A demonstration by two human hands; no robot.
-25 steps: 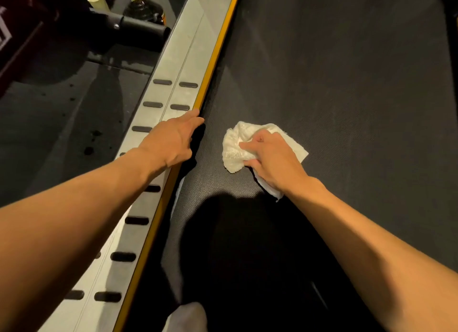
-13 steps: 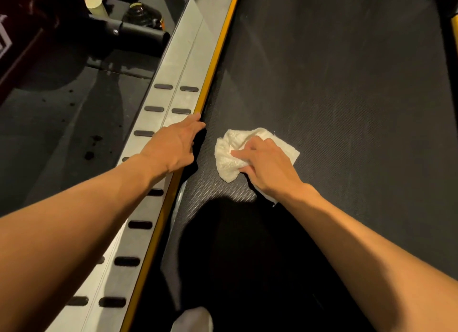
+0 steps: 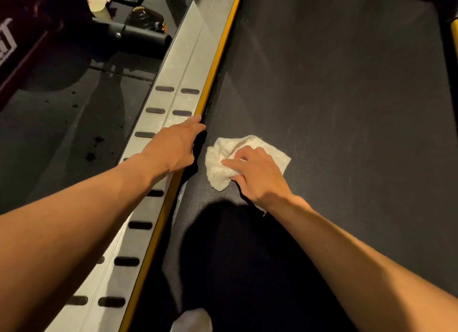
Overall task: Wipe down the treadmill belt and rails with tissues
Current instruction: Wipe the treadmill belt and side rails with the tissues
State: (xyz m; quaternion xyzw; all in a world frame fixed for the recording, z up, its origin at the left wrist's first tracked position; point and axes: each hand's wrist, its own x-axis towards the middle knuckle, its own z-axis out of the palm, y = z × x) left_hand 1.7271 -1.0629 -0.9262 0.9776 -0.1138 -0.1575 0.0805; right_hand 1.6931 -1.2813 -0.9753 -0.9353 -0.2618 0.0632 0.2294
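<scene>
Right hand point(image 3: 257, 175) fingers pinning tissue point(image 3: 220, 163) on belt point(image 3: 334, 108); left hand point(image 3: 173, 146) flat, bracing on rail point(image 3: 173, 101). Press flat, overlap strokes.

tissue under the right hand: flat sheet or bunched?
Bunched: the tissue is crumpled into folds under the right hand, one corner sticking out.

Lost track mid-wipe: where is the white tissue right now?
The crumpled white tissue lies on the black treadmill belt, pressed under the right hand, just right of the yellow-edged rail.
</scene>
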